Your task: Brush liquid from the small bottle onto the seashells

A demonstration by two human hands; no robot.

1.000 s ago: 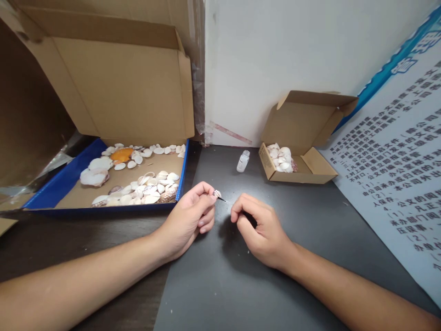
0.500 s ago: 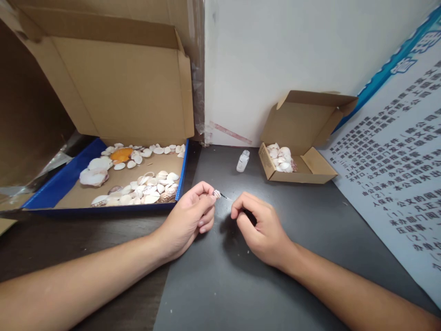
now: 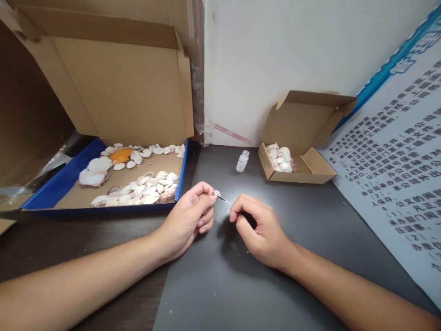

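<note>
Pinched between the thumb and forefinger of my left hand (image 3: 193, 211) is a small patterned seashell (image 3: 216, 194), brown and white. My right hand (image 3: 260, 227) is closed around a thin brush (image 3: 222, 199); only its slender stem and dark tip show, and the rest is hidden in the fingers. The brush's dark tip touches the shell or lies right at its edge. Behind the hands, a small uncapped bottle (image 3: 243, 161) with whitish contents stands upright on the dark grey mat (image 3: 206, 285).
At the left, an open blue-sided cardboard box (image 3: 103, 211) holds many white shells and an orange piece. A smaller open carton (image 3: 303, 177) with shells stands at the back right. A printed sheet (image 3: 396, 193) slants along the right side; a white panel (image 3: 275, 55) rises behind.
The brush and my right hand have shifted slightly left, bringing the dark tip closer against the shell. My left hand stays nearly still.
</note>
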